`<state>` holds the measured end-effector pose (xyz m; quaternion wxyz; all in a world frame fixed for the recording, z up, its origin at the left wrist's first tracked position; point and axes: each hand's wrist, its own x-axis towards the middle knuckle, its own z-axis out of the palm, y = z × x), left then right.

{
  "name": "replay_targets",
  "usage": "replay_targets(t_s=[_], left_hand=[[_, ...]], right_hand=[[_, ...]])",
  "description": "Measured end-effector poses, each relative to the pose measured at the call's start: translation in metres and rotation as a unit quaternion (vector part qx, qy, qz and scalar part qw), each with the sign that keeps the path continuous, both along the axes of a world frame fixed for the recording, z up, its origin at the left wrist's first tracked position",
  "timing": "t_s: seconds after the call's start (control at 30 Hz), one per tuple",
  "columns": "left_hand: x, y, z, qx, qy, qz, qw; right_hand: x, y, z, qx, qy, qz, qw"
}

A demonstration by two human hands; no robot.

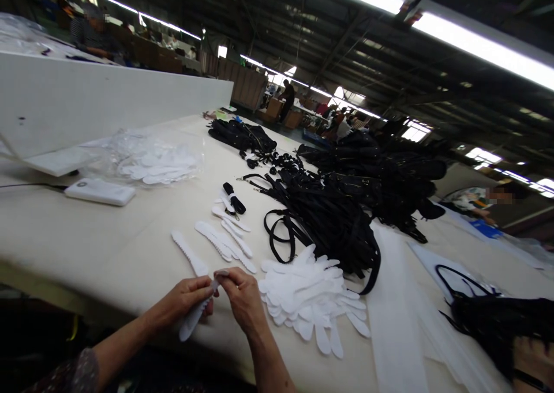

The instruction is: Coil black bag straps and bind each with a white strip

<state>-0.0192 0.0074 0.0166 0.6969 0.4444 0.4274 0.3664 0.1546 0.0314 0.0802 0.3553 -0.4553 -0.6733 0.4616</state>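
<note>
My left hand (190,298) is closed on a white serrated strip (189,325) whose wide end hangs below the fingers. My right hand (239,295) is pinched at the strip's upper end, its fingertips close to those of my left hand. Another white strip (189,253) lies on the table just beyond my hands, and several more white strips (223,242) lie to its right. Beside my right hand is a large heap of white strips (309,295). A folded black strap (234,198) with a white band round it rests on some strips.
Black straps (333,220) and black bags (367,162) are piled behind the heap. At left are a white device (100,191), a plastic bag of white pieces (151,159) and a white partition (108,90). Another person's hand (532,358) touches a black bag at lower right.
</note>
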Motion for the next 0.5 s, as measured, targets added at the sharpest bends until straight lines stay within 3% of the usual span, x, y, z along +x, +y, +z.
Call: replay_targets(t_s=[0.3, 0.4, 0.5], left_hand=[[0.001, 0.003, -0.007, 0.009, -0.010, 0.022, 1.000], [-0.001, 0.006, -0.006, -0.010, -0.029, 0.055, 0.998], [-0.004, 0.010, -0.005, -0.014, -0.057, 0.095, 0.994]], right_hand=[[0.001, -0.001, -0.011, -0.007, -0.058, -0.111, 0.992], [0.005, 0.002, -0.006, -0.014, -0.010, -0.125, 0.992], [0.030, 0.010, 0.006, -0.002, 0.048, -0.163, 0.986]])
